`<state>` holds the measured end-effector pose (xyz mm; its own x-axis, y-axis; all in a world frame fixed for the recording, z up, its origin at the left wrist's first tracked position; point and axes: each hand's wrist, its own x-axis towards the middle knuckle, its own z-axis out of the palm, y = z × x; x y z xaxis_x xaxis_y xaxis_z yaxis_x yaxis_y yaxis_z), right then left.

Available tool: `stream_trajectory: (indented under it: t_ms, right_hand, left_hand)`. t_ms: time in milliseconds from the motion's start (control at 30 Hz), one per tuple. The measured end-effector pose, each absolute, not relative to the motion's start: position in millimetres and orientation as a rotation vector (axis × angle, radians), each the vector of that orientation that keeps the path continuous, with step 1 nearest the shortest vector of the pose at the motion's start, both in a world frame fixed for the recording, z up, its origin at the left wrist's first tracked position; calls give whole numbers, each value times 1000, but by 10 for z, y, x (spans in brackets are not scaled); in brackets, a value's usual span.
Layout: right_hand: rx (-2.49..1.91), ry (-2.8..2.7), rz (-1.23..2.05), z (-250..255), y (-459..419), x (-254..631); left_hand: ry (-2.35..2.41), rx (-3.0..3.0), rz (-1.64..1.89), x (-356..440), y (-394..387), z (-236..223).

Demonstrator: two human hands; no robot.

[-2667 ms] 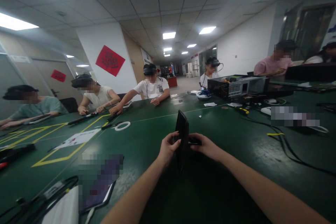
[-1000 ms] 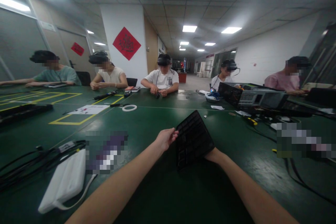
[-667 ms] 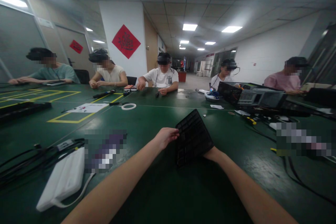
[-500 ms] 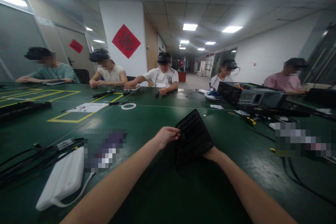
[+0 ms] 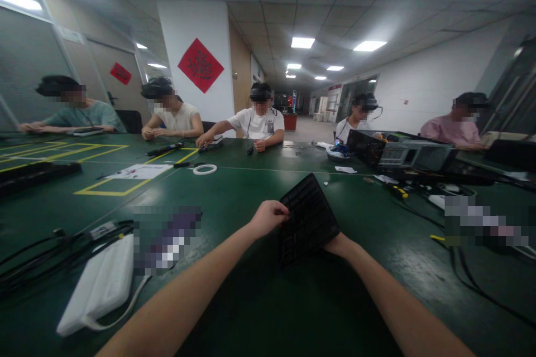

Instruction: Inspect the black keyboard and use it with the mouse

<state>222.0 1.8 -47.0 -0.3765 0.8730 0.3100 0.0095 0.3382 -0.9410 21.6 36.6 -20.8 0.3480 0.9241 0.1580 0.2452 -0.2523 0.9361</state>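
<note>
A black tray divided into small compartments [image 5: 310, 223] is tilted above the green table, its divided face turned toward my left side. My right hand [image 5: 338, 244] supports it at the lower right edge, with the fingers hidden behind the tray. At the tray's left side, my left hand [image 5: 271, 216] has its fingers curled into a pinch against the compartments. Whatever lies between those fingertips is too small and dark to make out.
A white power bank [image 5: 98, 287] with a cable lies at left beside black cables [image 5: 54, 256]. White tape ring [image 5: 205, 169] and paper [image 5: 140, 172] lie farther off. An opened computer case [image 5: 402, 150] stands at right. Several people sit across the table [image 5: 234, 184].
My left hand's fingers have curled in from a straighter reach into a tighter pinch at the tray. The tray and my right hand stay almost still.
</note>
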Motion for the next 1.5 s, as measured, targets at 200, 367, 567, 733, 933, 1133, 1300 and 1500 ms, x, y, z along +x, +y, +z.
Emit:
stream_trajectory:
  t_ms: [200, 367, 567, 733, 933, 1133, 1300, 1500]
  right_hand:
    - [-866, -1758, 1068, -448, 2, 2247]
    - [-902, -1819, 994, -443, 0, 2264]
    - [-926, -1865, 955, -525, 48, 2298]
    - [-921, -1874, 955, -525, 46, 2278]
    - [-927, -1827, 981, -552, 59, 2292]
    - [-863, -1733, 1097, -519, 39, 2253]
    - [-843, -1675, 1174, -486, 28, 2230]
    - [-934, -1707, 1114, -428, 11, 2220]
  left_hand:
    - [1008, 1975, 919, 210, 366, -218]
    - [1156, 2052, 906, 246, 339, -242]
    - [1103, 2070, 921, 247, 330, -231]
    - [1044, 1977, 940, 234, 350, -237]
    - [1089, 2084, 870, 229, 365, -244]
    - [1136, 2062, 884, 227, 346, -219]
    - [1112, 2163, 817, 220, 325, -179]
    - [1058, 1782, 1076, 242, 317, -152]
